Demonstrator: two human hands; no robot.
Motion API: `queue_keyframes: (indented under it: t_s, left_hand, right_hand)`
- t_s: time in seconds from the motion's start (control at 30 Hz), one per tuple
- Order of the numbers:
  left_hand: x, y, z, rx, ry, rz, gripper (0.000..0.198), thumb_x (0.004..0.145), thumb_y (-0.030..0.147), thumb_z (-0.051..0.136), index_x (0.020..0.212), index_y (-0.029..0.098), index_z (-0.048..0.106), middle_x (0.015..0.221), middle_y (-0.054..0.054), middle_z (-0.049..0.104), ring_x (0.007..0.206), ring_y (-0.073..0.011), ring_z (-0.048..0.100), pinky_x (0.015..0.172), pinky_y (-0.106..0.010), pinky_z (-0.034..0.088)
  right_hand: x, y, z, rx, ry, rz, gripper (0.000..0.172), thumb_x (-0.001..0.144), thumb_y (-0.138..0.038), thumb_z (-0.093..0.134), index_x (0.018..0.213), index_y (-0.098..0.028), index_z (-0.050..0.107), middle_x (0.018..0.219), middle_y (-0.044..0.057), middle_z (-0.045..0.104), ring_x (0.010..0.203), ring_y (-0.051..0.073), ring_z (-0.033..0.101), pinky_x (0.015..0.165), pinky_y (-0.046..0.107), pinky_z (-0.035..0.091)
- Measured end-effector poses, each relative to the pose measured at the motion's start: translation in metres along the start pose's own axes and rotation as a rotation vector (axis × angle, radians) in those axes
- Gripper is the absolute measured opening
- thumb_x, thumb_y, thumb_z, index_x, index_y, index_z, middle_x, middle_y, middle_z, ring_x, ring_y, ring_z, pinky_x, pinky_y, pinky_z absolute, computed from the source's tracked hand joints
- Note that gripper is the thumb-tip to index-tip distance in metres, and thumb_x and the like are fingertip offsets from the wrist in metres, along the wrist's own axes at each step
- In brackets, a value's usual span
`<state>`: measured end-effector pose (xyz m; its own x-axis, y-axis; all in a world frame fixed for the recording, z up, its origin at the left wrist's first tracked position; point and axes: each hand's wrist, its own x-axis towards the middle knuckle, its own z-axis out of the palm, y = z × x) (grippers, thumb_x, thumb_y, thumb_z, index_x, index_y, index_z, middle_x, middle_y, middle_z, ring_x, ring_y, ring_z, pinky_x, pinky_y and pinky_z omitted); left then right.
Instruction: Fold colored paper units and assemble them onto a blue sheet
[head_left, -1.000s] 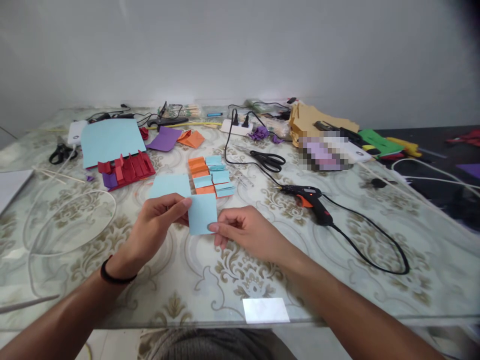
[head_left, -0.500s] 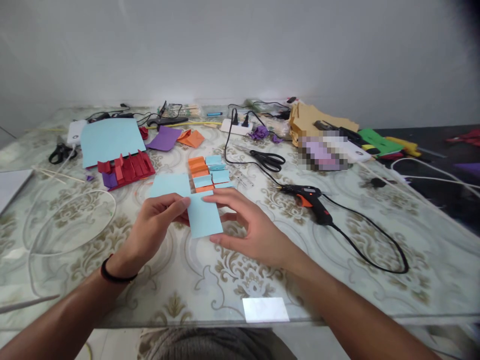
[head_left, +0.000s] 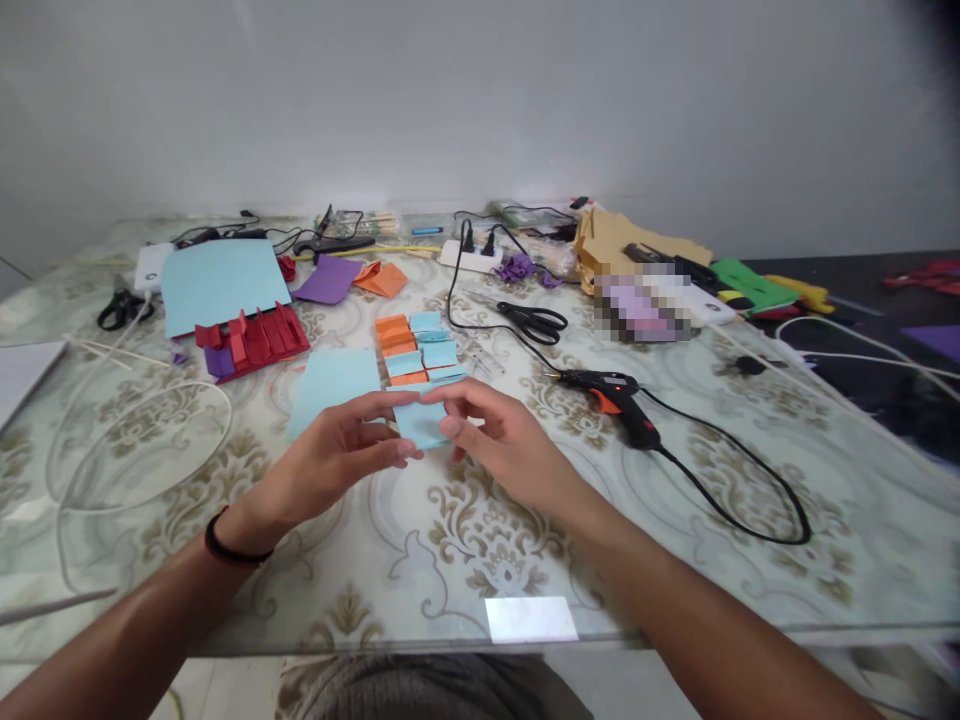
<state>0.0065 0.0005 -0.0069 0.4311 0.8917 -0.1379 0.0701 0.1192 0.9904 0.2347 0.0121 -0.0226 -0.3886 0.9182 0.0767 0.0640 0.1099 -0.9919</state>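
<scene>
Both my hands pinch one small light blue paper piece just above the table, near its front middle. My left hand grips its left side with thumb and fingers closed. My right hand grips its right side, fingers curled over the top edge. The paper is folded over between them, and much of it is hidden by my fingers. A larger light blue sheet lies flat just behind my left hand. A row of folded orange and blue paper pieces lies right behind the held piece.
A black and orange glue gun with its looping cord lies to the right. Black scissors lie behind it. Red folded paper, a big blue sheet, purple paper, a power strip and brown paper crowd the back.
The blue piece was held open and flat; my right hand went over its top edge and folded it down. Both hands now pinch it closer together.
</scene>
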Motion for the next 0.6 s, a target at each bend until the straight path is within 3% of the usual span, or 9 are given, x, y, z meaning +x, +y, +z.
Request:
queue_keyframes:
  t_s: [0.1,0.23,0.33,0.5,0.6]
  left_hand:
    - [0.0013,-0.0007,0.0004,0.02,0.05,-0.013,0.055,0.087,0.036,0.081,0.137,0.018,0.068,0.087,-0.004,0.078,0.082,-0.0197,0.074,0.081,-0.033,0.059]
    - [0.0019,0.0023,0.0021,0.042,0.097,0.016,0.046,0.086,0.041,0.081,0.125,0.018,0.075,0.081,-0.003,0.077,0.079,-0.0185,0.074,0.076,-0.03,0.062]
    - [0.0016,0.0044,0.0025,0.089,0.13,0.039,0.038,0.088,0.043,0.079,0.117,0.019,0.078,0.079,-0.002,0.076,0.07,-0.0151,0.071,0.07,-0.028,0.063]
    - [0.0006,0.003,0.0007,0.102,0.055,0.08,0.04,0.091,0.049,0.074,0.119,0.02,0.076,0.089,-0.005,0.076,0.074,-0.0168,0.074,0.069,-0.027,0.062]
    - [-0.0005,0.0009,-0.0014,0.229,0.061,0.145,0.032,0.088,0.046,0.077,0.109,0.021,0.078,0.096,-0.005,0.07,0.074,-0.0143,0.069,0.07,-0.027,0.061]
  right_hand:
    - [0.0006,0.0009,0.0003,-0.04,0.033,0.012,0.031,0.093,-0.049,0.072,0.106,-0.022,0.075,0.077,-0.002,0.053,0.069,0.014,0.055,0.063,0.027,0.055]
    - [-0.0004,-0.0026,0.0001,-0.023,0.056,-0.017,0.025,0.094,-0.043,0.07,0.105,-0.022,0.076,0.088,0.002,0.067,0.075,0.015,0.062,0.068,0.028,0.057]
    - [-0.0015,-0.0049,-0.0006,0.066,0.022,-0.067,0.023,0.099,-0.039,0.061,0.104,-0.023,0.077,0.092,0.004,0.069,0.08,0.016,0.064,0.07,0.029,0.059]
    - [0.0017,-0.0005,-0.0005,0.002,0.077,-0.104,0.011,0.09,-0.028,0.073,0.099,-0.024,0.077,0.09,0.002,0.065,0.077,0.015,0.063,0.065,0.028,0.055]
    - [0.0052,0.0023,-0.0011,-0.049,0.159,-0.21,0.004,0.086,-0.026,0.079,0.085,-0.023,0.076,0.095,0.003,0.065,0.089,0.017,0.064,0.076,0.03,0.054]
